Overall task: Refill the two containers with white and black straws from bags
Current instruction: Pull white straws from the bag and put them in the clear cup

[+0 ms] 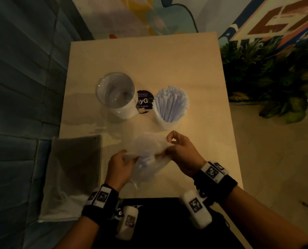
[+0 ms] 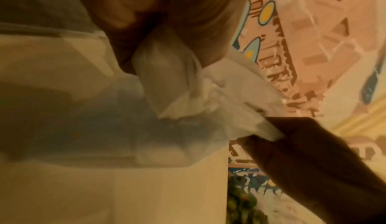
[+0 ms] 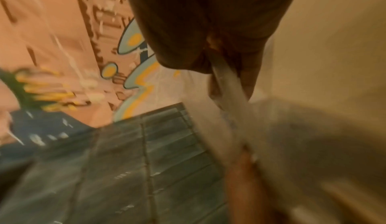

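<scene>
The left hand (image 1: 120, 165) and the right hand (image 1: 182, 152) both grip one thin clear plastic bag (image 1: 147, 150) above the near middle of the counter (image 1: 149, 56). The left hand's fingers are curled into the bag's left edge, bunching the film against the palm; the left wrist view shows the plastic gathered and twisted in that grasp (image 2: 167, 65). The right hand pinches the bag's opposite edge between thumb and fingers, and its index finger is bent up above the film. The right wrist view shows a strip of plastic (image 3: 227, 79) coming out from between the closed fingers. The bag is stretched between the two hands, with its lower part sagging toward the counter's near edge. What it holds cannot be made out through the blur.

Beyond the hands, a cup (image 1: 169, 112) packed with white straws (image 1: 169, 99) stands upright on the counter, right of centre. To its left stands a clear glass jar (image 1: 115, 94), also upright; nothing can be made out in it. Between and just behind the two lies a round dark sticker (image 1: 145, 99) with pale lettering. A flat grey bag (image 1: 72, 173) lies at the counter's near left corner, hanging over the edge. Both wrists wear black bands with printed markers. Leafy plants (image 1: 273, 76) stand off the counter's right side, and blue panelling (image 1: 24, 69) runs along its left.
</scene>
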Tool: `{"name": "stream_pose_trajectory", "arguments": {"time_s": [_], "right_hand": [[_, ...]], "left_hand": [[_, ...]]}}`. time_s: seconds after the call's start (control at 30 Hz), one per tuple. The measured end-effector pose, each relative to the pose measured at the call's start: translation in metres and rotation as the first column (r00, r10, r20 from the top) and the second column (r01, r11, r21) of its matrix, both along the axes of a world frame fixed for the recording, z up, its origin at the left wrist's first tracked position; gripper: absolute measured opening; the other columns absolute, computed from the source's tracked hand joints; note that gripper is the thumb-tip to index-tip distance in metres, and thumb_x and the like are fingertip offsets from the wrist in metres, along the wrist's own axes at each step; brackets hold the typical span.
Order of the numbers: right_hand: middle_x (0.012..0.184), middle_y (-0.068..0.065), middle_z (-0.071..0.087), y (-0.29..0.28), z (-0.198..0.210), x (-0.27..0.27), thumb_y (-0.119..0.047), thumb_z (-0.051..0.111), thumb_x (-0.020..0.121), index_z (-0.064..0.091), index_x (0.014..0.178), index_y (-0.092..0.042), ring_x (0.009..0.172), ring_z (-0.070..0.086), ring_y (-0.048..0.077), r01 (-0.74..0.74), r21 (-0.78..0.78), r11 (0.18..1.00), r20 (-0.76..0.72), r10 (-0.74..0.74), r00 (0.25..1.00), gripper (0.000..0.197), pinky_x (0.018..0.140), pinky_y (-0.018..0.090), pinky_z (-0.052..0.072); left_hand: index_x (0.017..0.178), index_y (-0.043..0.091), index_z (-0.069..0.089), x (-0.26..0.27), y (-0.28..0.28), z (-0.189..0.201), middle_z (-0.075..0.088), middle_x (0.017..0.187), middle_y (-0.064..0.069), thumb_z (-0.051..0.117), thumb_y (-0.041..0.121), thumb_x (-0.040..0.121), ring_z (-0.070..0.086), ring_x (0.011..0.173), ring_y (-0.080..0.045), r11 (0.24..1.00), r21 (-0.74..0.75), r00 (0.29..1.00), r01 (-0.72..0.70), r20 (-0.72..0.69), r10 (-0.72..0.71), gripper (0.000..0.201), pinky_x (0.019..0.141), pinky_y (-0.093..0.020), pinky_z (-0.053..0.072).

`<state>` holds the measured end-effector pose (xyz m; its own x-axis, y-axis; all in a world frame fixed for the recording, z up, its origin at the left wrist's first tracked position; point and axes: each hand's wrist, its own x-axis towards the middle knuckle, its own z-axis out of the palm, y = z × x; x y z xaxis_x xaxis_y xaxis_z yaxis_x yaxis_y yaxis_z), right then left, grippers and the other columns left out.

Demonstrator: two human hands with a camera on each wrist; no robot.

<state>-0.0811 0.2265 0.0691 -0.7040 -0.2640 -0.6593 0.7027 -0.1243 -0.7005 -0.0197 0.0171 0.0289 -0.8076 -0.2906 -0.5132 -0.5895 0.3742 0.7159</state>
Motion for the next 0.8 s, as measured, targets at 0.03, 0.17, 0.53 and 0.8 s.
{"name": "stream_pose_trajectory", "arguments": {"time_s": [0.03, 0.17, 0.53, 0.8], "right_hand": [[0.074, 0.024, 0.055, -0.004, 0.011, -0.002, 0.016, 0.053, 0.068, 0.047, 0.080, -0.010, 0.068, 0.062, 0.037, 0.031, -0.075, 0.997, 0.043, -0.027, 0.999, 0.030, 0.057, 0.038, 0.055], [0.061, 0.010, 0.051, -0.011, 0.039, -0.013, 0.017, 0.037, 0.076, 0.054, 0.086, -0.008, 0.050, 0.051, 0.021, 0.027, -0.091, 0.996, 0.081, -0.019, 0.997, 0.031, 0.045, 0.028, 0.044], [0.075, 0.005, 0.063, -0.037, -0.003, -0.016, -0.008, 0.047, 0.096, 0.067, 0.090, -0.009, 0.054, 0.057, 0.010, -0.210, 0.404, 0.890, 0.051, 0.207, 0.977, 0.021, 0.053, 0.022, 0.047], [0.067, 0.000, 0.066, -0.039, 0.009, -0.010, -0.010, 0.047, 0.097, 0.068, 0.084, -0.007, 0.057, 0.058, 0.009, -0.206, 0.275, 0.939, -0.002, 0.215, 0.977, 0.025, 0.056, 0.020, 0.048]], "left_hand": [[0.073, 0.023, 0.069, -0.004, 0.000, 0.000, 0.071, 0.076, 0.004, 0.062, 0.035, 0.077, 0.063, 0.077, -0.014, 1.000, 0.022, 1.000, -0.021, 0.016, 0.021, 0.015, 0.069, -0.036, 0.053], [0.089, 0.024, 0.064, -0.022, -0.004, 0.013, 0.065, 0.098, -0.004, 0.055, 0.004, 0.090, 0.060, 0.099, -0.024, 0.994, 0.011, 0.989, -0.106, -0.104, 0.107, 0.022, 0.082, -0.035, 0.047], [0.128, 0.062, 0.041, -0.012, -0.030, -0.006, 0.053, 0.135, 0.022, 0.060, 0.018, 0.083, 0.049, 0.129, -0.004, 0.838, 0.285, 0.885, 0.464, -0.125, -0.448, 0.065, 0.112, -0.039, 0.039], [0.123, 0.025, 0.061, -0.016, -0.029, 0.007, 0.068, 0.118, 0.002, 0.060, 0.020, 0.096, 0.061, 0.111, -0.007, 0.823, 0.479, 0.948, 0.305, -0.231, -0.217, 0.028, 0.093, -0.018, 0.047]]}}
